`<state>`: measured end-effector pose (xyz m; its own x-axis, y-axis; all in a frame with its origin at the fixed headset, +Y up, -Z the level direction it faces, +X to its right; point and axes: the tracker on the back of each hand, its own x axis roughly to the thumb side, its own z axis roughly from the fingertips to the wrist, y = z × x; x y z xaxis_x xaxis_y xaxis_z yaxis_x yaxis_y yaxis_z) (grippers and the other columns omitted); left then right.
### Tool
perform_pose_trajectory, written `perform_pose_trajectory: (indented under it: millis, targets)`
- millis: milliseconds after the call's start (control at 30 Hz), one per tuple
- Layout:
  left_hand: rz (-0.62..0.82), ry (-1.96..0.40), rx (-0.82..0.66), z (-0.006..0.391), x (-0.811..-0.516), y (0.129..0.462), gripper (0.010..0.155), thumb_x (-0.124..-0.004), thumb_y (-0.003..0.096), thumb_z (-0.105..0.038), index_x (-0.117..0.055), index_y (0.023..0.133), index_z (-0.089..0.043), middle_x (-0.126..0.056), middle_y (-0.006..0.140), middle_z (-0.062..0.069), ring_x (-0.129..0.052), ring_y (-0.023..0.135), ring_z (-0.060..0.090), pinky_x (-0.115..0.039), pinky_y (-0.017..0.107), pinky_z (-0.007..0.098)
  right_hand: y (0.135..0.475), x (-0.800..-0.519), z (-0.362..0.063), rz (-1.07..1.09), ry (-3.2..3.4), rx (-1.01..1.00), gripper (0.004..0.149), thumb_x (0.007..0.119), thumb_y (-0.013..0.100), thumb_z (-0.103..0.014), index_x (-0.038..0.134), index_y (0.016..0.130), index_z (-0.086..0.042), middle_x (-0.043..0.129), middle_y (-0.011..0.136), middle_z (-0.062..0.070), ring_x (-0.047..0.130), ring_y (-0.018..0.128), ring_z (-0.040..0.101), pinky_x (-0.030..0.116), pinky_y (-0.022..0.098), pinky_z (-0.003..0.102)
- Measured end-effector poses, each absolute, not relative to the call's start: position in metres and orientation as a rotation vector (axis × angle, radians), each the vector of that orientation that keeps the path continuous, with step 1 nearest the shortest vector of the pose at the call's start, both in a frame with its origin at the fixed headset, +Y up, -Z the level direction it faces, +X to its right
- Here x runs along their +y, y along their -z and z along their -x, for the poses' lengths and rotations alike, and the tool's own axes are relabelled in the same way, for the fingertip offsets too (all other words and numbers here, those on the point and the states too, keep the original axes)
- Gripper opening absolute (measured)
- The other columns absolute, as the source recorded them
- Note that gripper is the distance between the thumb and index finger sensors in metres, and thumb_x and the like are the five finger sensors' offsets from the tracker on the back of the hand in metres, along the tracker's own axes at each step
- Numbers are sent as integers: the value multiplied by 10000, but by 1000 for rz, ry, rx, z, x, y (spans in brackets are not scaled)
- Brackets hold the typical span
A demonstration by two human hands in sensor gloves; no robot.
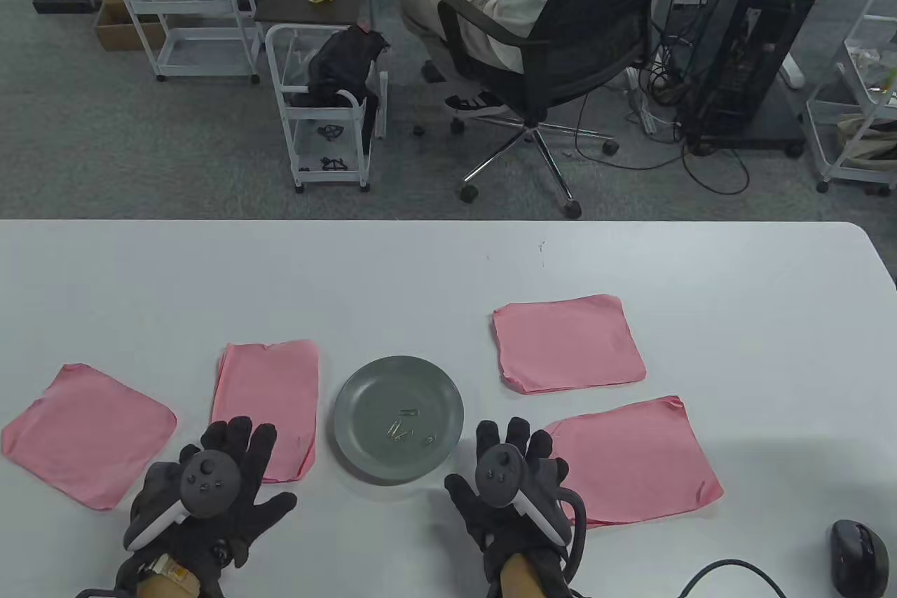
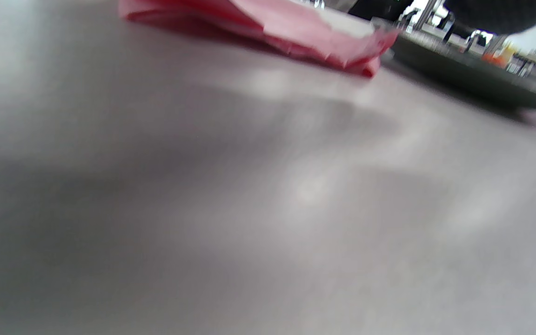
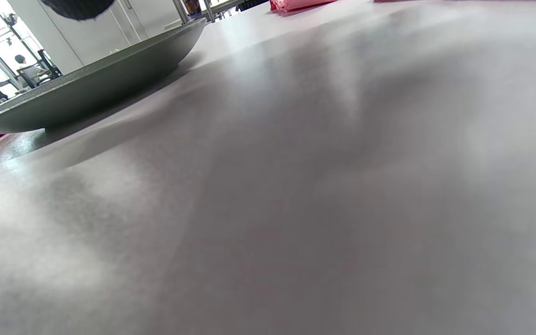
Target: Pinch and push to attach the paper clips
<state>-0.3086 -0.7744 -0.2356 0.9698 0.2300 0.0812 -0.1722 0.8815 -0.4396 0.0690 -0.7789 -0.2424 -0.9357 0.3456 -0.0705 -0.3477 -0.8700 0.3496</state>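
Grey metal plate (image 1: 357, 409) sits centrally on the white worktop (image 1: 420, 275), holding the paper clips (image 1: 403, 426). Left hand (image 1: 210, 486) and right hand (image 1: 511, 479) rest flat either side, fingers spread, holding nothing. Pink cloths (image 1: 567, 342) flank them.

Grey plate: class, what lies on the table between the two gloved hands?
In the table view, the near edge of the grey plate with the paper clips lies between the left hand and right hand; nearer the wrists, bare white table.
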Motion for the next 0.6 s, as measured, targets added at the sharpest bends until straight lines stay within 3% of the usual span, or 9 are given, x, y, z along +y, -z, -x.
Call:
perform_pose_trajectory:
  millis: [133, 233, 400, 500, 600]
  targets:
    - [510, -117, -104, 308, -792, 242, 1067, -756, 307, -777, -57, 1048, -463, -71, 1176, -61, -96, 1129, 308, -171, 788, 649, 242, -778, -69, -2, -2717, 513, 821, 506, 508, -657, -37, 1000, -288, -177, 1016, 135, -117, 900, 498, 41, 599, 689]
    - [523, -172, -103, 313, -798, 245, 1052, -726, 293, -797, -108, 1073, -453, -145, 1193, -64, -146, 1144, 294, -187, 797, 642, 241, -776, -70, -9, -2704, 513, 821, 506, 509, -658, -38, 1000, -289, -177, 1017, 134, -118, 901, 498, 42, 599, 689]
    - [477, -127, -77, 308, -793, 246, 812, -646, 417, -710, -289, 1106, -470, -249, 1199, -112, -272, 1147, 238, -311, 830, 597, 242, -777, -70, -12, -2683, 525, 820, 504, 510, -658, -36, 1004, -287, -177, 1018, 138, -118, 901, 498, 43, 600, 689]
    - [382, -46, -101, 297, -786, 246, 640, -661, 493, -601, -450, 1083, -473, -435, 1180, -108, -472, 1117, 237, -489, 824, 536, 242, -779, -68, -23, -2674, 558, 820, 502, 512, -659, -38, 1005, -287, -179, 1018, 137, -123, 899, 497, 40, 599, 687]
    - [281, 39, -136, 288, -779, 244, 524, -710, 508, -542, -611, 1014, -450, -607, 1116, -88, -664, 1036, 253, -654, 764, 475, 242, -780, -66, -39, -2678, 577, 819, 500, 513, -660, -36, 1007, -287, -175, 1021, 137, -123, 899, 497, 41, 600, 688]
